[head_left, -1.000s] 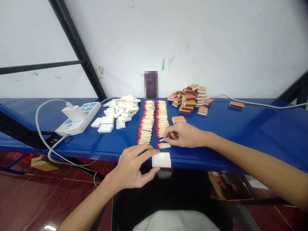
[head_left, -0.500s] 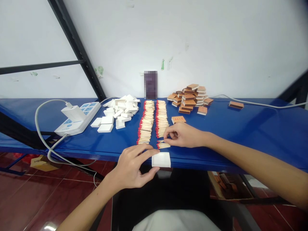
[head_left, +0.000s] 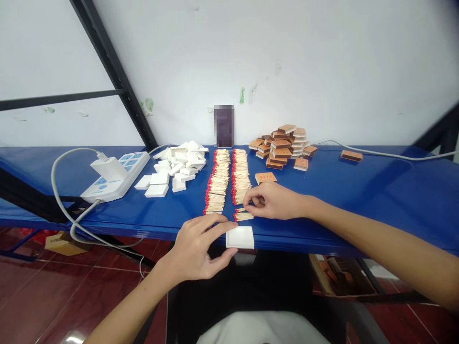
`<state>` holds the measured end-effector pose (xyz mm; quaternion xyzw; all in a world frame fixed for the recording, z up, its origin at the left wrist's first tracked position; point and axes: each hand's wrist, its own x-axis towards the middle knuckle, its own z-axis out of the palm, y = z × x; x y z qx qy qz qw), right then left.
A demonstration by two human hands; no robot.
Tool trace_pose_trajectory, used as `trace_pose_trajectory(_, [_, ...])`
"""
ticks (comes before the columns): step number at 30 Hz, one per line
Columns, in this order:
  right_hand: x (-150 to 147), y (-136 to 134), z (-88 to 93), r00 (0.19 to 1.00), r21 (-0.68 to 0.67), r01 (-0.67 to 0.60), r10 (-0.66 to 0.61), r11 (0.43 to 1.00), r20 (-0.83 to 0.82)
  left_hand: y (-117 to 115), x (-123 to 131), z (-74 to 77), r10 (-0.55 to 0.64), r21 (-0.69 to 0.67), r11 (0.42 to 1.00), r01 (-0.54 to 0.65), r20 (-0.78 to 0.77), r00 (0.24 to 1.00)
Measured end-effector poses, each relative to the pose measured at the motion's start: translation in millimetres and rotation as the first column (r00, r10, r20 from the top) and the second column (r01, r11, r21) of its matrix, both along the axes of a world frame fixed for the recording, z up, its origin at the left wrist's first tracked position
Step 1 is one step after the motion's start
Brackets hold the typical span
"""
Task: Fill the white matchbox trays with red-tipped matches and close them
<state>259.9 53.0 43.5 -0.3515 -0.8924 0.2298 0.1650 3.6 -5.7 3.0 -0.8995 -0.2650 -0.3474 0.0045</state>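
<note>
My left hand (head_left: pixel 201 248) grips a white matchbox tray (head_left: pixel 240 237) between thumb and fingers at the table's front edge. The tray's open side faces up, and its inside looks bare. Just beyond it, my right hand (head_left: pixel 267 200) is closed in a pinch at the near end of the right-hand row of matches (head_left: pixel 241 177). Its fingertips are on the stick ends of a few red-headed matches (head_left: pixel 244 216); exactly how many they hold is hidden. A second row of matches (head_left: pixel 218 181) lies parallel on the left. An orange matchbox sleeve (head_left: pixel 266 177) lies behind my right hand.
White trays (head_left: pixel 179 162) lie heaped on the left of the blue table (head_left: pixel 358 200). Orange matchboxes (head_left: pixel 281 145) are piled on the right, with a lone matchbox (head_left: pixel 352 155) farther along. A power strip (head_left: pixel 118 177) with a white cable stands at far left. A blurred dark object (head_left: pixel 224 126) leans on the wall.
</note>
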Motion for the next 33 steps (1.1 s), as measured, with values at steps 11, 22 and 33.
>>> trace_pose_trajectory(11, [1.6,1.3,-0.3,0.999,0.081,0.005,-0.008,0.997,0.034,0.0,-0.3,-0.9,-0.016,-0.011,1.0,0.016,0.001,1.0])
trace_pose_trajectory(22, [3.1,0.0,1.2,0.997,0.1,0.02,-0.028,0.995,0.076,0.0,0.0,-0.9,-0.015,-0.005,1.0,0.015,0.008,1.0])
trace_pose_trajectory(33, [0.7,-0.6,0.9,0.996,0.103,0.026,-0.034,0.994,0.077,-0.1,-0.8,-1.4,-0.01,-0.006,1.0,0.01,0.004,1.0])
